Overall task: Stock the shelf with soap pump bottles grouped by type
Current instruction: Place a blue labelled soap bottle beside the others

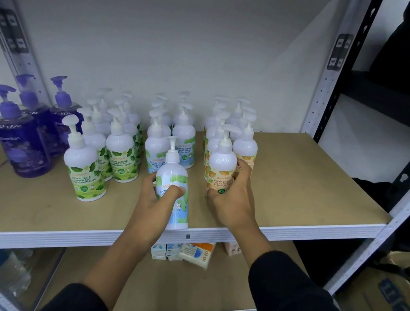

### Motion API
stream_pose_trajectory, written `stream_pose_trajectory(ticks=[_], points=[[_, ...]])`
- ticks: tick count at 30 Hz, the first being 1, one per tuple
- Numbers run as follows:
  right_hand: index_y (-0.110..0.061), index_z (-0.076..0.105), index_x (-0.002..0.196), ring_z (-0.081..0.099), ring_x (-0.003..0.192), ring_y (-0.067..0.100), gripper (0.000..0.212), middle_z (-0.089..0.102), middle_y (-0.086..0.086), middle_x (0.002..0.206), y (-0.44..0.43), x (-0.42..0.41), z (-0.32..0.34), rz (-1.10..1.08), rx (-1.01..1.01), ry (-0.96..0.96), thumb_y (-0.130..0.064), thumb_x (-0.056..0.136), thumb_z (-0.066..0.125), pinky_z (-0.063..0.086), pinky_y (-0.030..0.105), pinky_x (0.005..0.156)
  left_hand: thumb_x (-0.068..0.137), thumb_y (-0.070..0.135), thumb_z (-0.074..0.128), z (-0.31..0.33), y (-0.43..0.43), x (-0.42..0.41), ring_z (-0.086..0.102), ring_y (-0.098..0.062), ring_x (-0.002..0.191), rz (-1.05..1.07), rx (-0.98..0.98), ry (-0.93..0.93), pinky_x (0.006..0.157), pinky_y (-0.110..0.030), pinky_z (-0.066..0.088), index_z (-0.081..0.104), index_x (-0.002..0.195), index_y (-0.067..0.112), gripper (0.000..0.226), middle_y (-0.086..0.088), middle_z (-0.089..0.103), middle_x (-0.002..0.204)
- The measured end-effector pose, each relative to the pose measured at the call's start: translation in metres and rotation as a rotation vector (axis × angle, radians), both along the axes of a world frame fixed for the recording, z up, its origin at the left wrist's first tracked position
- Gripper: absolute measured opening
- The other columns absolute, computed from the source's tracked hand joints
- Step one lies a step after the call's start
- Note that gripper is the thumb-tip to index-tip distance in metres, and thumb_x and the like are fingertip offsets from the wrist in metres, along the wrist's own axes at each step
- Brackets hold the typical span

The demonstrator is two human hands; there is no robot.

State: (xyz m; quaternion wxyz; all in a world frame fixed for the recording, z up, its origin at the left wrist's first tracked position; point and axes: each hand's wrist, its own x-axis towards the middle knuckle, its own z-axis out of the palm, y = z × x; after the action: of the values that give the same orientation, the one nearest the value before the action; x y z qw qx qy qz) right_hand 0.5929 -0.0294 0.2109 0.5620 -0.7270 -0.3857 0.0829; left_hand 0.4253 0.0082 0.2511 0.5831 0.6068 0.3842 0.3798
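A tan board shelf (304, 178) with a white metal edge stands against a pale wall. At its front edge the left hand (157, 196) curls its fingers round a white plastic pump bottle with a blue-and-green label (173, 166), which leans slightly. Just to the right, the right hand (229, 198) wraps round the lower body of an upright white pump bottle with an orange label (221, 163), standing in front of a group of orange-labelled bottles (245, 143). Behind the left hand stand blue-labelled bottles (156, 144). Further left are green-leaf-labelled bottles (118, 145), then clear purple pump bottles (19, 144) holding purple liquid. Small boxes (189, 251) lie on the shelf below.
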Motion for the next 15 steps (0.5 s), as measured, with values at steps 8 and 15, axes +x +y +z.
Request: stream_pose_trajectory(ticks=[8,15], points=[[-0.029,0.033,0.139,0.053,0.115,0.021,0.093,0.042,-0.004,0.126,-0.005,-0.004,0.01,-0.039,0.032,0.055,-0.016,0.063,0.085,0.051,0.042,0.096,0.094,0.021,0.062,0.001,-0.001,-0.005,0.068,-0.003,0.077,-0.016,0.021,0.001,0.058,-0.019,0.051,0.046,0.13,0.027,0.04,0.004,0.065,0.104],[-0.019,0.046,0.127,0.038,0.114,0.021,0.066,0.038,-0.007,0.114,-0.018,-0.031,0.038,-0.247,0.111,-0.225,-0.028,0.07,0.078,0.034,0.032,0.097,0.093,0.019,0.063,0.007,0.0,-0.028,0.067,0.001,0.071,0.006,0.038,-0.003,0.058,-0.017,0.05,0.047,0.13,0.022,0.04,0.004,0.063,0.101]])
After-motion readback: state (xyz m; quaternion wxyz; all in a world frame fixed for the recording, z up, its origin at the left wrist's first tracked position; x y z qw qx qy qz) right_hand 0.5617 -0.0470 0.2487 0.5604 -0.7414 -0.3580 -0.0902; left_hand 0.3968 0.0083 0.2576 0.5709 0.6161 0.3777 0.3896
